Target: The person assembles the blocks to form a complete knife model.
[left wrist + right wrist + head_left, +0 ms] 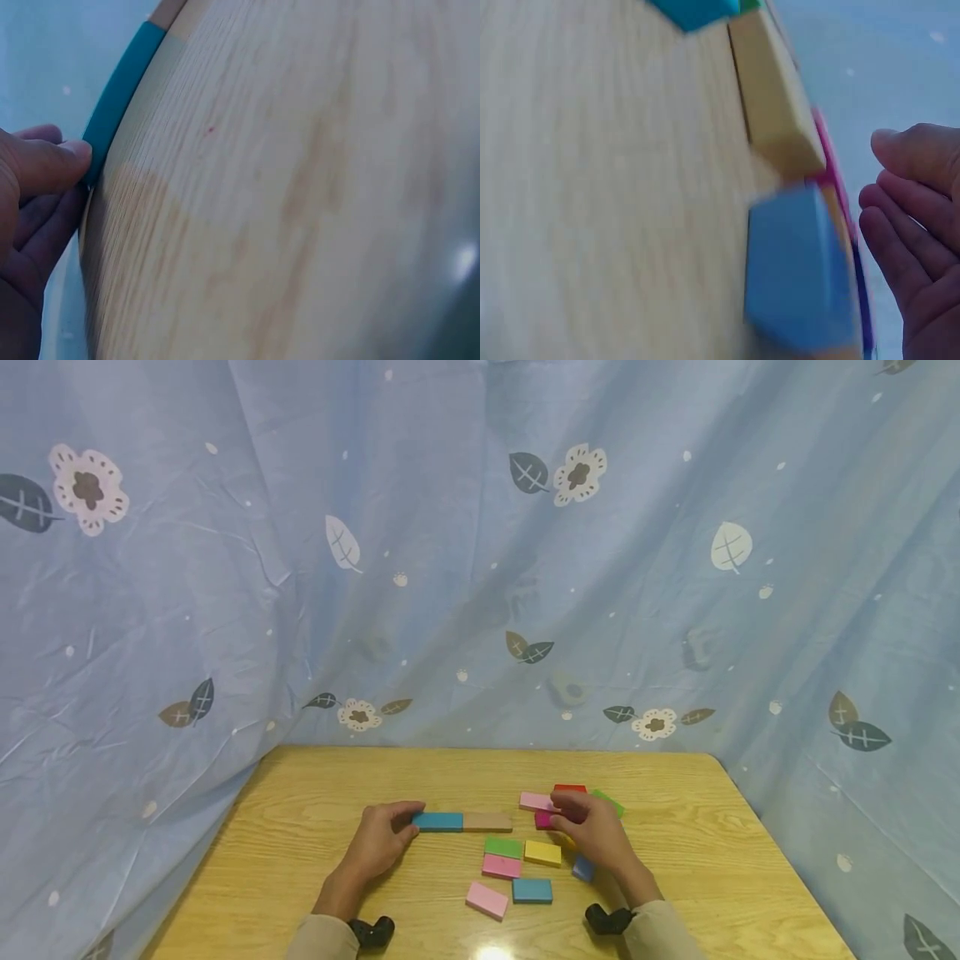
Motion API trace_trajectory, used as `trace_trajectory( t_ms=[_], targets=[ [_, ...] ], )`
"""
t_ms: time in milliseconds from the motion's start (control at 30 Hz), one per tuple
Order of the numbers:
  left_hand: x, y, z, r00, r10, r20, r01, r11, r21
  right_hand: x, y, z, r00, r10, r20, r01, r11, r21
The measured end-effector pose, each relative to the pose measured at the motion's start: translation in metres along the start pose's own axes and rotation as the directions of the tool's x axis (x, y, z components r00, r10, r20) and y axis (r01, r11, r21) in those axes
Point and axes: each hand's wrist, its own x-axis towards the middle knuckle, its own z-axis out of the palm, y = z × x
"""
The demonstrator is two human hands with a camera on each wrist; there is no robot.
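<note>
My left hand [377, 843] pinches the left end of a blue wooden block [438, 822] lying flat on the table. In the left wrist view, the thumb [56, 166] presses on that blue block [124, 94]. A tan block [487, 822] meets its right end, forming one straight row. Over the right-hand cluster hovers my right hand [596, 835], thumb and fingers apart with nothing between them. Near its fingertips lie a pale pink block [534, 802], a magenta block [543, 821] and a red block [570, 788]. It partly hides the blocks beneath.
Between the hands lie a green block [502, 847], a pink block [501, 866] and a yellow block [542, 853]. Closer in are another pink block [487, 901] and a blue one [532, 891]. A patterned curtain [450, 568] hangs behind the wooden table [300, 793].
</note>
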Motion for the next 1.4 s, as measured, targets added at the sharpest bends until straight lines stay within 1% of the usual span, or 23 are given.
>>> trace_trajectory(
  t_ms=[67, 167, 300, 433, 600, 700, 833, 967, 1167, 1233, 1300, 1400],
  targets=[
    [0.000, 0.000, 0.000, 1.000, 0.000, -0.001, 0.000, 1.000, -0.001, -0.003, 0.004, -0.003, 1.000, 0.025, 0.002, -0.025, 1.000, -0.007],
    [-0.001, -0.001, -0.001, 1.000, 0.000, -0.007, 0.000, 1.000, -0.002, -0.005, 0.007, -0.006, 0.999, 0.028, 0.018, -0.027, 0.999, -0.025],
    [-0.003, -0.001, -0.001, 1.000, 0.014, -0.017, -0.014, 1.000, -0.001, -0.005, 0.004, -0.009, 0.999, -0.024, 0.048, 0.027, 0.997, -0.068],
    [-0.004, 0.000, -0.001, 1.000, 0.025, -0.014, -0.026, 1.000, -0.009, -0.004, 0.001, -0.012, 0.996, -0.048, 0.075, 0.056, 0.991, -0.119],
    [-0.003, 0.000, 0.001, 1.000, 0.009, -0.011, -0.009, 1.000, -0.026, -0.003, 0.003, -0.015, 0.993, -0.069, 0.093, 0.088, 0.974, -0.208],
    [-0.003, 0.000, 0.001, 1.000, -0.005, -0.014, 0.004, 1.000, -0.031, -0.001, 0.005, -0.016, 0.990, -0.104, 0.097, 0.125, 0.958, -0.256],
    [-0.003, 0.000, 0.000, 1.000, -0.010, -0.015, 0.009, 1.000, -0.029, 0.000, 0.004, -0.015, 0.984, -0.139, 0.110, 0.163, 0.950, -0.266],
    [-0.004, 0.000, 0.001, 1.000, 0.004, -0.015, -0.004, 1.000, -0.019, 0.001, 0.002, -0.013, 0.986, -0.124, 0.111, 0.151, 0.948, -0.280],
    [-0.003, 0.000, 0.002, 1.000, 0.001, -0.017, -0.001, 0.999, -0.032, 0.001, 0.000, -0.015, 0.993, -0.082, 0.088, 0.110, 0.919, -0.380],
    [-0.003, 0.000, 0.002, 1.000, -0.001, -0.018, 0.000, 0.999, -0.035, 0.002, 0.000, -0.016, 0.992, -0.084, 0.096, 0.116, 0.910, -0.398],
    [-0.003, -0.001, 0.002, 1.000, 0.000, -0.021, 0.000, 0.999, -0.032, 0.003, 0.001, -0.017, 0.988, -0.100, 0.115, 0.139, 0.906, -0.400],
    [-0.002, -0.001, 0.002, 1.000, 0.003, -0.022, -0.003, 1.000, -0.026, 0.003, 0.004, -0.017, 0.983, -0.118, 0.143, 0.164, 0.914, -0.371]
  ],
)
